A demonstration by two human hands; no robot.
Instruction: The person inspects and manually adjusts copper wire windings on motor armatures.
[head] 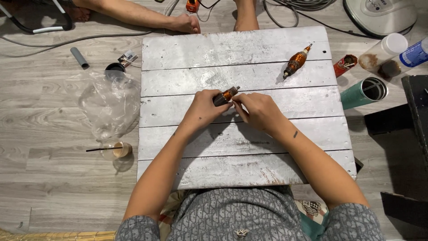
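Even, fairly bright indoor light from above, slightly cool. The white plank worktop [249,165] reflects it with a dull sheen on the upper boards, no blown-out glare. Soft short shadows fall toward the lower left of the forearms, the green tube [356,94] and the plastic cup [117,151]. Focus sharp across the centre; mild wide-angle bending at frame edges. The black box [414,116] at right sits in murk.
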